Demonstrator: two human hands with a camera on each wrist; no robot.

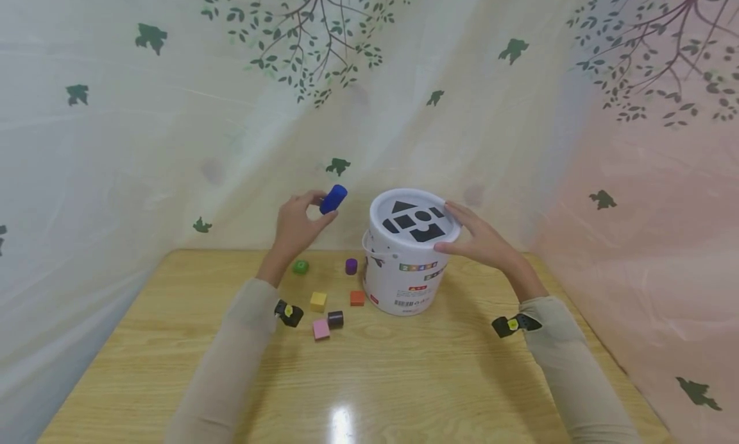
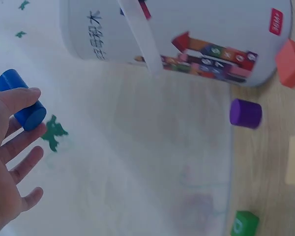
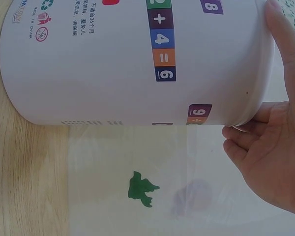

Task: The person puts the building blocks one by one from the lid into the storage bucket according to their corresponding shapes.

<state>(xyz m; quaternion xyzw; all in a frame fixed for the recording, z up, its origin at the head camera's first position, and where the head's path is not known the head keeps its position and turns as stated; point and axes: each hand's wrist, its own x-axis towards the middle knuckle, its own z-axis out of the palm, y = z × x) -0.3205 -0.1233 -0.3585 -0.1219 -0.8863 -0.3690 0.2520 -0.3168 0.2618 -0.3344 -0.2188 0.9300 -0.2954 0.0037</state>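
Note:
My left hand pinches a blue cylinder block between thumb and fingers, raised above the table to the left of the bucket. In the left wrist view the blue block is tilted and the other fingers are spread below it. A white bucket with printed sums stands upright on the table. Its lid has several dark cut-out shapes, among them a triangle, a square and a circle. My right hand grips the lid's rim from the right, thumb on the near side and fingers around the far side.
Loose blocks lie on the wooden table left of the bucket: green, purple cylinder, yellow, orange, dark cylinder and pink. A leaf-patterned cloth hangs behind.

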